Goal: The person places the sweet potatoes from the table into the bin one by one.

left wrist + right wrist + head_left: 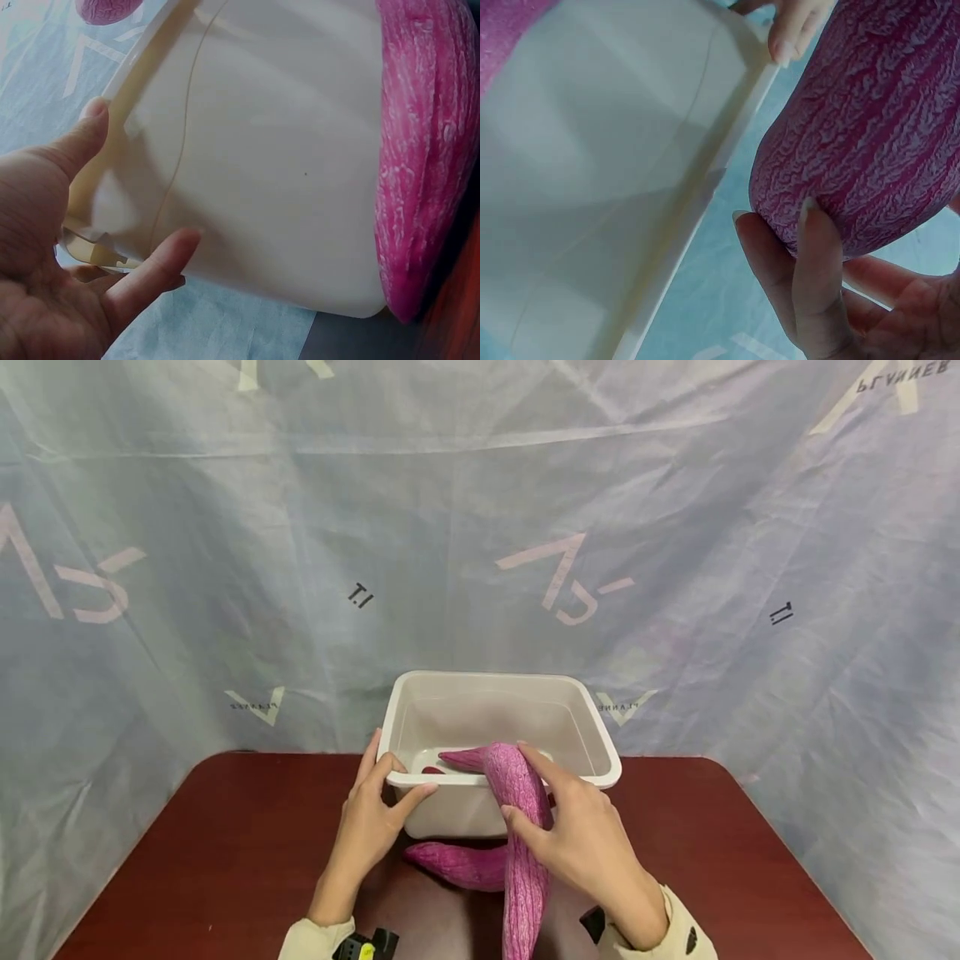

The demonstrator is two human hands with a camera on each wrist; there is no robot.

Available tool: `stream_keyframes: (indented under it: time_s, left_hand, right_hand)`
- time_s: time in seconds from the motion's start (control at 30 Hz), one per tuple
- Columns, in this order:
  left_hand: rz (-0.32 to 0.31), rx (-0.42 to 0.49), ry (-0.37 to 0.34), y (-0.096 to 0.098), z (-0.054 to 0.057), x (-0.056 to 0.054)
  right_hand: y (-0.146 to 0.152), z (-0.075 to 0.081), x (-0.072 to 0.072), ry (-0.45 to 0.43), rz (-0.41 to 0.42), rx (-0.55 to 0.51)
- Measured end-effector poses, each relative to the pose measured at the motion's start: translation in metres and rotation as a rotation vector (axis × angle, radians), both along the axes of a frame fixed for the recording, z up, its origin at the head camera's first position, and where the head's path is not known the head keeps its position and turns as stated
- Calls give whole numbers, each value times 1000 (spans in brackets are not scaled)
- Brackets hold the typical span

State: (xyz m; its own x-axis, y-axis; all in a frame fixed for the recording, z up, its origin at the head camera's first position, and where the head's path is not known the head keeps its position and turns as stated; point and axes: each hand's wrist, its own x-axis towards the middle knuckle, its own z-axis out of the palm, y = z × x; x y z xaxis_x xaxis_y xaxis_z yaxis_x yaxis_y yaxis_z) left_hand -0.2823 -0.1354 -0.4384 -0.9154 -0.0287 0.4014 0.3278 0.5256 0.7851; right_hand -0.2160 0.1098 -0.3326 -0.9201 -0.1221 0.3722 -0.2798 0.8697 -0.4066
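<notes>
In the head view my left hand [372, 818] grips the front left corner of a pale plastic bin [600, 777], its thumb on the outer wall and fingertips over the rim. My right hand [585, 827] holds a long, bent purple sweet potato [525, 893] with wrinkled skin, thumb and fingers on either side of it. Its thick end overlaps the bin's front rim, and the other end reaches toward me. A second purple sweet potato [457, 864] lies on the table before the bin. Inside the bin are a purple tapered piece [461, 759] and a small red end [432, 770].
A dark red table [247, 860] with rounded far corners carries the bin near its back edge. Behind and on both sides hangs a grey printed sheet [450, 527]. Black devices sit at both wrists, below the pale sleeves [318, 939].
</notes>
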Motion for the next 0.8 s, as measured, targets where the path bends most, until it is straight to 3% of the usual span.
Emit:
stream_keyframes:
  time_s: [0.2,0.53,0.8]
  left_hand:
    - [18,4,-4,4,-5,4]
    - [4,-11,52,0,5,-5]
    - [13,0,7,2,-2,0]
  right_hand:
    - [3,0,-6,1,10,-22]
    - [4,11,-27,-6,73,-57]
    - [6,22,-32,2,64,-9]
